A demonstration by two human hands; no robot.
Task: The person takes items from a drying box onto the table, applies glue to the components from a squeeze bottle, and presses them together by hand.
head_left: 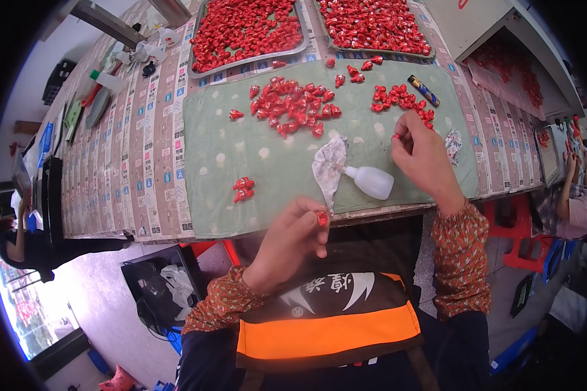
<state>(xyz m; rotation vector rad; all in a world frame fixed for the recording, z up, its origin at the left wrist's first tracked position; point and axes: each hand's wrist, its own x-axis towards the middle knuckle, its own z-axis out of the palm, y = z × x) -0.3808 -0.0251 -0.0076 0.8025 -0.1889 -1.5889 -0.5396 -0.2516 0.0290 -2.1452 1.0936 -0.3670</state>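
My left hand [292, 236] is near the table's front edge, its thumb and fingers closed on a small glossy red figure piece [321, 218]. My right hand [422, 151] is over the right of the green cloth, fingers pinched; a bit of red shows at the fingertips, mostly hidden. Just beyond it is a small cluster of red pieces [394, 98]. A larger pile of red pieces [293, 107] lies mid-cloth, and a few more red pieces [243, 189] sit at the left. Between my hands are a white squeeze bottle [374, 182] on its side and a crumpled white rag [330, 163].
Two metal trays [248, 64] full of red pieces stand at the back. A dark tube with a yellow end [424, 90] and a crumpled patterned scrap [453, 146] lie on the green cloth [222, 153]. A green-capped bottle [107, 80] is at left. Another person's arm [572, 176] shows far right.
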